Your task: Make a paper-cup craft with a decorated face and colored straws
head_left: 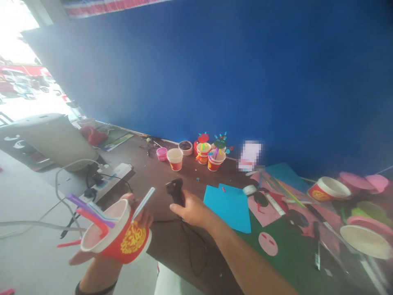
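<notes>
My left hand (144,217) is closed round a red and white paper cup (121,239) with a yellow print, tilted at the lower left. Purple, red and blue-and-white strips (92,211) stick out of its mouth. A pale, whitish strip (143,203) slants up by the fingers of that hand; whether it is fixed to the cup I cannot tell. My right hand (193,209) grips a black corded glue gun (175,190) over the table. Its cord (190,254) loops down below the hand. The fingers behind the gun are partly hidden.
Decorated cups (203,153) and a plain cup (175,159) stand by the blue wall (215,73). Blue paper (229,209), a pink cutout (268,244), pens and more cups (328,189) lie to the right. A power strip (115,176) with cables sits at the left.
</notes>
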`<state>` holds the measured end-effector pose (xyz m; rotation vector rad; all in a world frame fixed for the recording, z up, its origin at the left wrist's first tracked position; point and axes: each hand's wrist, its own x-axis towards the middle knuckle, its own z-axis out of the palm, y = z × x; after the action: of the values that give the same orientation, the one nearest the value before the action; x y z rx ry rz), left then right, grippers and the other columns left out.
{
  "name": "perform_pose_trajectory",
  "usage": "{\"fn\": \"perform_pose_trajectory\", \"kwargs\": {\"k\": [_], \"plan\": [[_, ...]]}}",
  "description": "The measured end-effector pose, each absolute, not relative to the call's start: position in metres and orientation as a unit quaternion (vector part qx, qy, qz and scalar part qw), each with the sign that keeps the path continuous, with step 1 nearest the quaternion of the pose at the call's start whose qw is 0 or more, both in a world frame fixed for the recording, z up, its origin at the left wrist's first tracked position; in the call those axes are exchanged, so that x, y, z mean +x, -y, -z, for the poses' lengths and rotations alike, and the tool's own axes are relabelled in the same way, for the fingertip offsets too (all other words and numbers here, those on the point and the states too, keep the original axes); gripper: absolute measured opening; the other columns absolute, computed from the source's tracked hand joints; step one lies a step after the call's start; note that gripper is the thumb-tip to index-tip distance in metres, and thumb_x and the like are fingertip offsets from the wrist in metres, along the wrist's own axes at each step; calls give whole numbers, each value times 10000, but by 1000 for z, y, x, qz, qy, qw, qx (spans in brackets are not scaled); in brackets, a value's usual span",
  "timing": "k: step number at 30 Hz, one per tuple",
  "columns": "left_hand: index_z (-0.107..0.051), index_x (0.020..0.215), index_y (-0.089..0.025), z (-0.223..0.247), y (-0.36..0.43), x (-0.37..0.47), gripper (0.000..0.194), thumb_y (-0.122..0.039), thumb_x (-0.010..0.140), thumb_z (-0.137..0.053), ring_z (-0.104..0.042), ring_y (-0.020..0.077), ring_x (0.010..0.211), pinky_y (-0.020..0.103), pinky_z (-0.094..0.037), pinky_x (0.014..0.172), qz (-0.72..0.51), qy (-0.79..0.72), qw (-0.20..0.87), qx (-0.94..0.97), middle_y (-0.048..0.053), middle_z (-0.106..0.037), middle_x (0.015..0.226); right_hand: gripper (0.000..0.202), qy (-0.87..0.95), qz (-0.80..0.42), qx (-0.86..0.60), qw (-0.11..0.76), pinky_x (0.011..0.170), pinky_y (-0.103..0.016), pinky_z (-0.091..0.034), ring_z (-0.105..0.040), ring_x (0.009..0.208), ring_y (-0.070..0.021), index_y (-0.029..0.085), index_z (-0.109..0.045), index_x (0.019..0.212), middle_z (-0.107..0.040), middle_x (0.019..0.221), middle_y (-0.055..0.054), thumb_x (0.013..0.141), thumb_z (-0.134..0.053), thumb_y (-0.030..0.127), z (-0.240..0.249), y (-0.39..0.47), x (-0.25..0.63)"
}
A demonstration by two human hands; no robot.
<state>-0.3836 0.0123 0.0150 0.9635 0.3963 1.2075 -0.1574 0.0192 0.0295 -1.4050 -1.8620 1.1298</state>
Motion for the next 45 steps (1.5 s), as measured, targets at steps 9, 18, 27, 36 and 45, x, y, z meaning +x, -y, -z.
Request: {"fn": "perform_pose_trajectory", "kwargs": {"k": [9,18,27,36,45], "plan": [[-476,1223,-248,-9,8,-339,943,-702,431,-707,-557,205,666,316,-439,573,-505,-86,704,491,39,-579,810,402,759,-265,-576,147,820,-430,-449,-593,997,-338,52,-565,1066,-590,1081,-236,736,-634,270,-3,-81,-216],[-418,1276,-204,10,8,-312,937,-706,525,-665,-566,203,690,335,-449,617,-491,-86,768,402,46,-580,815,312,715,-417,-427,363,759,-242,-456,-574,879,-135,215,-543,1170,-573,987,-29,873,-452,190,-44,-16,-137],[-621,997,-157,19,15,-242,746,-756,553,-604,-619,193,684,308,-499,635,-381,-33,854,352,59,-631,798,457,625,-515,-416,412,767,-282,-444,-511,837,-147,281,-580,1179,-526,909,1,739,-704,301,-67,48,-61],[-432,1286,-168,8,20,-190,864,-655,610,-663,-670,225,734,307,-530,633,-257,37,897,358,96,-672,879,355,664,-490,-431,364,645,-236,-430,-483,663,-112,243,-678,1026,-559,750,21,700,-746,369,-75,74,-1],[-554,1146,-160,3,32,-146,747,-686,620,-626,-639,181,663,254,-480,573,-144,73,934,318,77,-688,816,173,705,-494,-371,349,802,-258,-469,-640,891,-183,195,-729,906,-697,936,-46,770,-694,297,-100,87,29]]}}
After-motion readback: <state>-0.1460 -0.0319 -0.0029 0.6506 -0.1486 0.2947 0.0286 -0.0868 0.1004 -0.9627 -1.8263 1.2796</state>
